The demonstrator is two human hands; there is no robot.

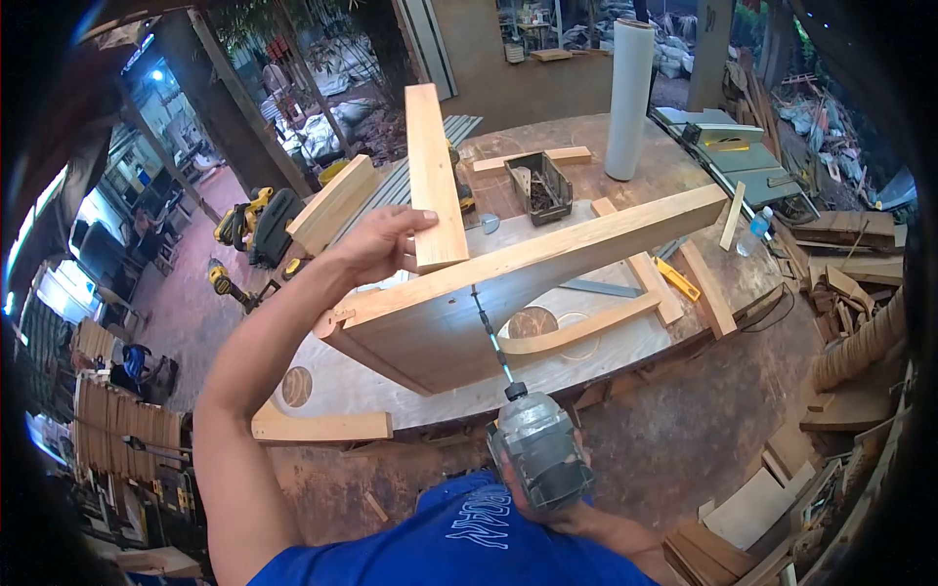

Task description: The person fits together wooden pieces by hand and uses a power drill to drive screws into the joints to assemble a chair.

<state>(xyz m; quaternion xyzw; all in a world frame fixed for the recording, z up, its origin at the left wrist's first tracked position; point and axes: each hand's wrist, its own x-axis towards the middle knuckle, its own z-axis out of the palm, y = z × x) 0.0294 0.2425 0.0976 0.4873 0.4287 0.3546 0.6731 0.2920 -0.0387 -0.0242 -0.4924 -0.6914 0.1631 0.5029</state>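
Now: left hand [379, 244] clamped low on the upright plank [431, 166], stiff, light, dry grip. Right hand [586, 520] closed round the heavy driver [539, 457], bit on the frame [547, 259] between my hands.

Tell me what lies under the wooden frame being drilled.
Under the wooden frame lies the pale bench top, with a curved wooden strip and a dark round mark showing through its arched cut-out. Whatever sits beneath the solid panel is covered.
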